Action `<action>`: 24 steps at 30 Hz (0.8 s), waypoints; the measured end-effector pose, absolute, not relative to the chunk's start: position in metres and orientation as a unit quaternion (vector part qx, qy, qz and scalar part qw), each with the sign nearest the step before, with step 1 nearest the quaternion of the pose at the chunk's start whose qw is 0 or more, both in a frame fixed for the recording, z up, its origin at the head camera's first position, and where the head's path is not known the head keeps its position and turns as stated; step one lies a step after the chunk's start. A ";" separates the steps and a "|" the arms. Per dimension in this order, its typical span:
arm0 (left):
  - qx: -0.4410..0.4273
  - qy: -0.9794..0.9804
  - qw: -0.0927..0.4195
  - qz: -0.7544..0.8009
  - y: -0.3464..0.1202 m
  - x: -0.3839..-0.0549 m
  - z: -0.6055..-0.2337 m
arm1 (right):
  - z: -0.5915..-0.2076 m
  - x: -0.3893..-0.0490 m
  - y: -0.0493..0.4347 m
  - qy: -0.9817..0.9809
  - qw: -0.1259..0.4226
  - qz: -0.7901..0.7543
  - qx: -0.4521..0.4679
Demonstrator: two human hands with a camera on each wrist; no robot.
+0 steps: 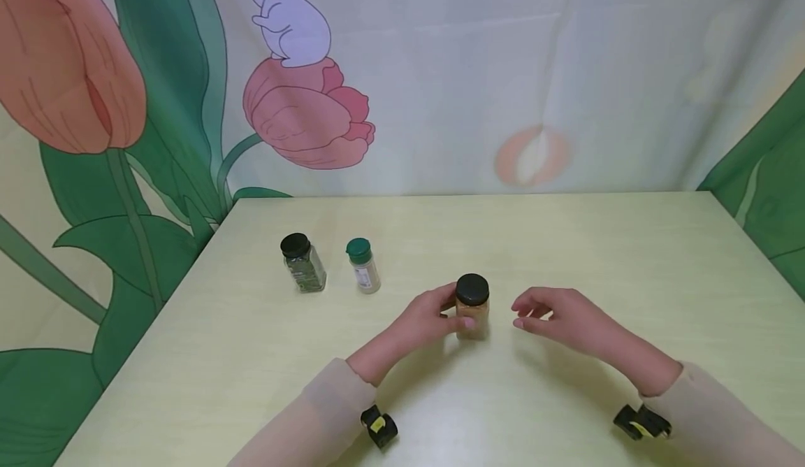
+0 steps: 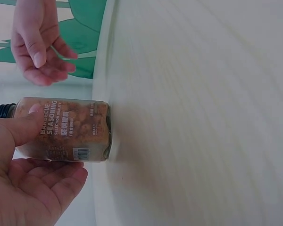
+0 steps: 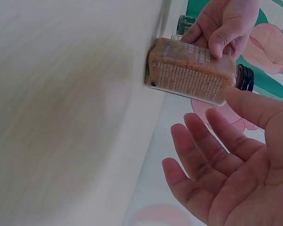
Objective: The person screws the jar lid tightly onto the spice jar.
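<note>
A square clear jar of barbecue seasoning (image 2: 68,125) with a black lid (image 1: 472,289) stands upright at the tabletop, filled with orange-brown contents. My left hand (image 1: 434,315) holds it from the left, thumb across the near side and fingers behind; its label faces the left wrist view. To the right of the jar, a short gap away, my right hand (image 1: 562,317) hovers with relaxed, slightly bent fingers and holds nothing. In the right wrist view its fingers (image 3: 203,162) spread loosely below the jar.
Farther back on the left stand a black-lidded jar of green herbs (image 1: 306,268) and a small green-capped shaker (image 1: 365,271). The pale table (image 1: 597,243) ends at a printed curtain (image 1: 440,103) with tulips and a white animal.
</note>
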State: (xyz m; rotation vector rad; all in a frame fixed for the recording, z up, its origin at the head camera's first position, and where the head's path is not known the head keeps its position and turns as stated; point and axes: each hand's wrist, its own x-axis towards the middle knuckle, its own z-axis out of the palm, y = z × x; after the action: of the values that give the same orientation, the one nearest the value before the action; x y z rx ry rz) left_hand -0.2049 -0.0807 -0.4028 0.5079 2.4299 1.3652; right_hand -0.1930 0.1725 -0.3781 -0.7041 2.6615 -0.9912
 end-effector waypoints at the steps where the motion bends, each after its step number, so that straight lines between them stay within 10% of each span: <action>1: 0.177 0.848 0.152 0.475 -0.081 -0.205 -0.402 | -0.379 -0.192 0.173 0.904 0.111 -0.337 -0.239; 24: 0.160 0.867 0.138 0.451 -0.088 -0.227 -0.400 | -0.387 -0.186 0.183 0.907 0.134 -0.329 -0.224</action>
State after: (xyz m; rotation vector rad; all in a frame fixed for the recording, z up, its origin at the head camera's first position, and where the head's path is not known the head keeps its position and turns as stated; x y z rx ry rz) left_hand -0.2269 -0.0884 -0.3996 0.4624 2.5073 1.3055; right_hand -0.1856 0.1830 -0.3867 -0.6483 2.6304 -0.9551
